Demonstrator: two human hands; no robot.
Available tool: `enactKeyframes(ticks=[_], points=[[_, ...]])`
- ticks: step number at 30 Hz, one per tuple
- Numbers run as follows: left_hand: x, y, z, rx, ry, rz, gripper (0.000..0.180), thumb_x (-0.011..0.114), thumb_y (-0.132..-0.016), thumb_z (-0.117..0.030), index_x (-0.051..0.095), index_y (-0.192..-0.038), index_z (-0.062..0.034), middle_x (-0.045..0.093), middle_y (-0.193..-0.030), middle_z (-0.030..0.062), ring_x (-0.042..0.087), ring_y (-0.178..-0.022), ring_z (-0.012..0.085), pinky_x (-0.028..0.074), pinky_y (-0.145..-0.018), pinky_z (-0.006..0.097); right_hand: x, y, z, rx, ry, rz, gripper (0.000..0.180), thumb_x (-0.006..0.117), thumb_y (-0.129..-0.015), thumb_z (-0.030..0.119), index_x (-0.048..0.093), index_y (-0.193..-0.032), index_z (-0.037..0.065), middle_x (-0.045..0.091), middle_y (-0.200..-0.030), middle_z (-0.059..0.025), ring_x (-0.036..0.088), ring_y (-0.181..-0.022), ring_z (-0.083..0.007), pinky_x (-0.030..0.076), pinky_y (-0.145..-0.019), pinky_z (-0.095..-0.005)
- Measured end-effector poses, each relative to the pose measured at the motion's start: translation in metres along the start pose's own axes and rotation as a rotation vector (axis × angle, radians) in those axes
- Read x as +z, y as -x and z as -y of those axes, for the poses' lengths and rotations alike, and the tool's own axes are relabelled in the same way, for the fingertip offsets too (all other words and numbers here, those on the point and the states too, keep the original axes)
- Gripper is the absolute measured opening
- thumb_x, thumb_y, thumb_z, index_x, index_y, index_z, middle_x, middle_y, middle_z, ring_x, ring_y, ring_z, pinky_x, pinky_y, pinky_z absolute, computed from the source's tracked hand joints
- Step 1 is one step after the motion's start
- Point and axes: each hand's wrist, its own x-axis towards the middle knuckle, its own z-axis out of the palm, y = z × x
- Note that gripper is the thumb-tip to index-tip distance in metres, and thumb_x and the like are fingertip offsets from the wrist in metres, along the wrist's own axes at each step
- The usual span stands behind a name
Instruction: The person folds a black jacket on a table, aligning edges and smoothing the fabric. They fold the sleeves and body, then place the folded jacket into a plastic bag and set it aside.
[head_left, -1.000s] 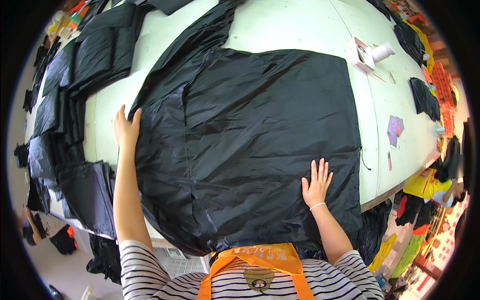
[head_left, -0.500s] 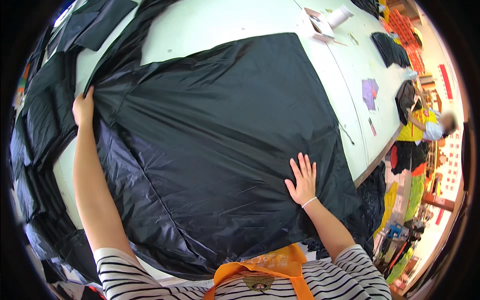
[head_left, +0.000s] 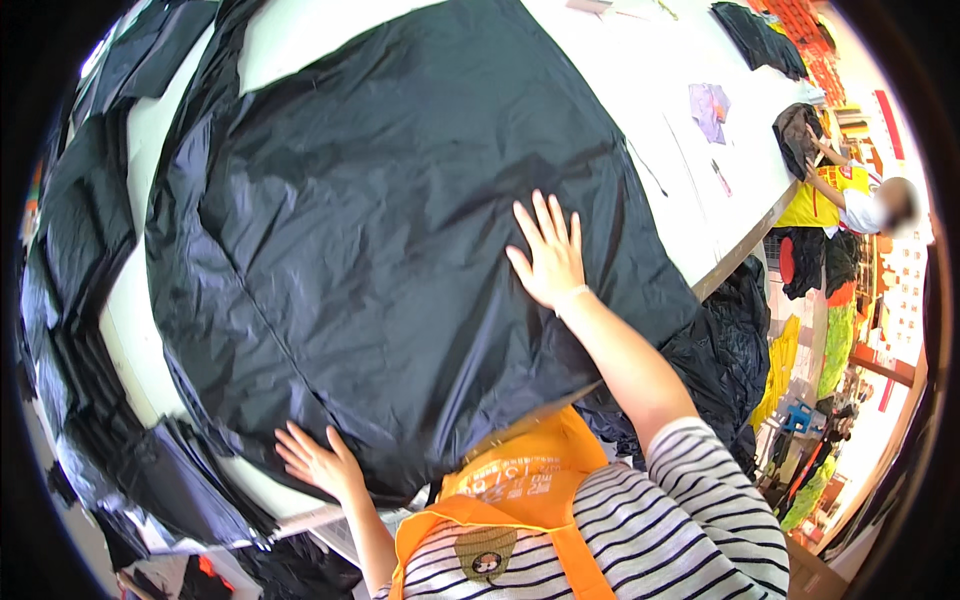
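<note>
Black fabric (head_left: 400, 230), one large glossy sheet, lay spread flat over most of the white counter (head_left: 660, 90), its near edge hanging over the side closest to the person. At the far left, stacks of folded black pieces (head_left: 80, 330) ran along the counter's left edge, some overlapping each other. Just right of them, at the near corner of the sheet, the left hand (head_left: 318, 463) rested palm down on the edge of the black fabric, its fingers (head_left: 295, 440) spread open and gripping nothing. A seam or crease ran down the sheet from upper left toward that hand. Further right, the right hand (head_left: 548, 255) pressed flat on the sheet, fingers splayed and open, holding nothing. Below it hung the person's orange apron (head_left: 520, 490) over a striped shirt. Beyond the sheet's right edge, a small purple piece (head_left: 708, 105) lay on the bare counter, well apart from both hands. At the far right, another person (head_left: 850, 195) in yellow sat at the counter's edge.
</note>
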Motion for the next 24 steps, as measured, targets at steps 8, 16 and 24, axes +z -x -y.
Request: enactKeyframes(ticks=[8, 16, 24], points=[[0.031, -0.052, -0.008, 0.047, 0.100, -0.194, 0.064, 0.047, -0.091, -0.049, 0.032, -0.144, -0.0158, 0.026, -0.151, 0.0117, 0.025, -0.136, 0.0408, 0.023, -0.107, 0.058, -0.034, -0.016, 0.022, -0.323, -0.033, 0.162, 0.067, 0.046, -0.090, 0.051, 0.029, -0.144, 0.014, 0.024, -0.150, -0.0193, 0.022, -0.138, -0.0391, 0.017, -0.109, -0.0586], [0.026, -0.055, 0.004, -0.026, -0.030, -0.105, 0.066, 0.043, -0.090, -0.057, 0.028, -0.146, -0.0242, 0.025, -0.152, 0.0054, 0.025, -0.138, 0.0341, 0.020, -0.108, 0.058, -0.047, 0.088, -0.101, -0.352, 0.127, 0.177, 0.062, 0.056, -0.086, 0.048, 0.042, -0.138, 0.018, 0.030, -0.150, -0.0084, 0.023, -0.139, -0.0304, 0.020, -0.110, -0.0519], [-0.023, 0.036, 0.005, -0.119, 0.308, -0.520, 0.068, 0.060, -0.088, -0.042, 0.039, -0.135, 0.0016, 0.042, -0.137, 0.0242, 0.039, -0.127, 0.0378, 0.030, -0.105, 0.048, -0.063, 0.141, -0.294, 0.308, -0.383, -0.185, 0.046, 0.057, -0.092, 0.036, 0.058, -0.114, -0.003, 0.060, -0.113, -0.0194, 0.056, -0.103, -0.0308, 0.042, -0.092, -0.0371]])
